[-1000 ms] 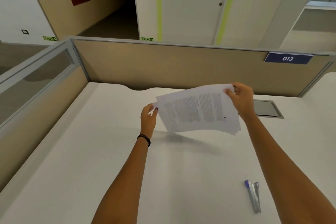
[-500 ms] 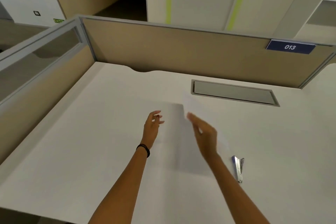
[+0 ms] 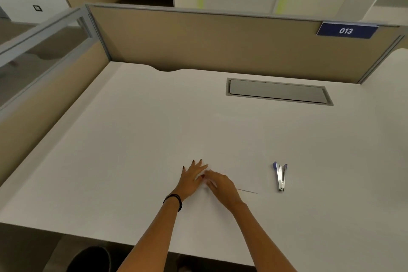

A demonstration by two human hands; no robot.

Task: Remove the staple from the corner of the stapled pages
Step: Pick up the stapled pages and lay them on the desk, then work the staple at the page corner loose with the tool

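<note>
My left hand (image 3: 191, 180) lies flat, fingers spread, at the stapled pages (image 3: 241, 178). My right hand (image 3: 221, 185) meets it fingertip to thumb; whether it pinches anything I cannot tell.

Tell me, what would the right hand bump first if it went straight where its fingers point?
The left hand. The right hand points up and left, straight at it, and looks close to or touching the left hand, which lies spread on the desk. Depth is hard to judge here.

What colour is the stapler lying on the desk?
The stapler is silver with blue-purple ends; the head view, the only one, shows it.
</note>
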